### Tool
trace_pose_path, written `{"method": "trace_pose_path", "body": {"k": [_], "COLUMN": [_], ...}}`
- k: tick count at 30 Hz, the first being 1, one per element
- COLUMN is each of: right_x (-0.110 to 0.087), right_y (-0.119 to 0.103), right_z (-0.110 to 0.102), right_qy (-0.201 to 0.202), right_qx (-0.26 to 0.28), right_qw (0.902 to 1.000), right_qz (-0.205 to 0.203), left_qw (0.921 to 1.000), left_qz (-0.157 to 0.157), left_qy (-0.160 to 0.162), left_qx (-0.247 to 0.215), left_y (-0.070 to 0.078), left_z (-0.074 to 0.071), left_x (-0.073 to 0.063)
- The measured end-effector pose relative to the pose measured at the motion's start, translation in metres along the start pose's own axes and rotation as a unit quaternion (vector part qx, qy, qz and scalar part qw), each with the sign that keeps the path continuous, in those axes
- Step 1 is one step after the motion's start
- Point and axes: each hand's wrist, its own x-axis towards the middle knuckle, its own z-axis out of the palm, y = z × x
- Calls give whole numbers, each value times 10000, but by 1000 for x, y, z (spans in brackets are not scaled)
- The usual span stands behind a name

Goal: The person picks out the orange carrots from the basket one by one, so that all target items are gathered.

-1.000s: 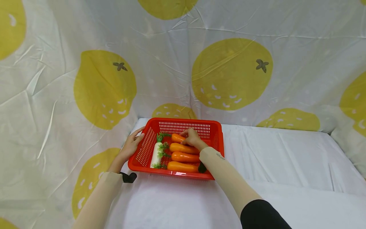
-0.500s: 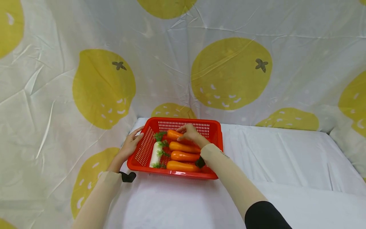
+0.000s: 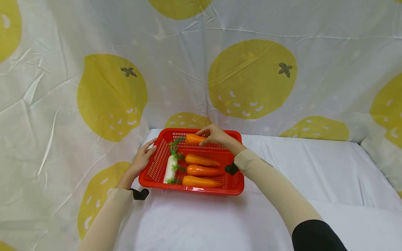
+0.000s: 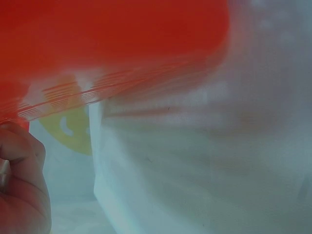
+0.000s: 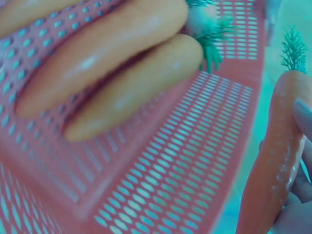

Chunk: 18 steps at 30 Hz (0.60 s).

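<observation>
A red plastic basket (image 3: 204,190) with slotted walls stands on the white-covered table. My left hand (image 3: 142,160) grips its left rim; the left wrist view shows part of that hand (image 4: 22,180) beside the red wall. Above the basket's back side, my right hand (image 3: 218,136) pinches an orange carrot (image 3: 192,139) with a green top. That carrot (image 5: 273,156) is held up outside the basket wall in the right wrist view. Inside the basket lie three more carrots (image 3: 205,170) in a row, their green tops to the left. A white radish (image 3: 170,169) lies along the left side.
Behind the table hangs a white cloth (image 3: 176,69) printed with yellow lemons, and it also covers the left side. White tablecloth (image 3: 301,167) stretches to the right of the basket and in front of it.
My right hand has lifted the rearmost carrot from the basket floor up to the back rim. My left hand has stayed at the left rim. The other carrots and the radish lie as before.
</observation>
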Motion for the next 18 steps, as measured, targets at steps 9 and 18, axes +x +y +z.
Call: {"method": "trace_pose_path", "body": {"k": [9, 18], "right_x": [-42, -83], "right_y": [-1, 11], "right_z": [-54, -103], "right_qy": [-176, -44], "right_qx": [-30, 23], "right_qw": [9979, 9992], "right_qz": [-615, -395], "left_qw": [9999, 10000], "left_qz": [-14, -27], "left_qy": [-60, -12], "left_qx": [-159, -77], "left_y": [-3, -6], "left_z": [3, -1], "left_x": [-1, -1]}}
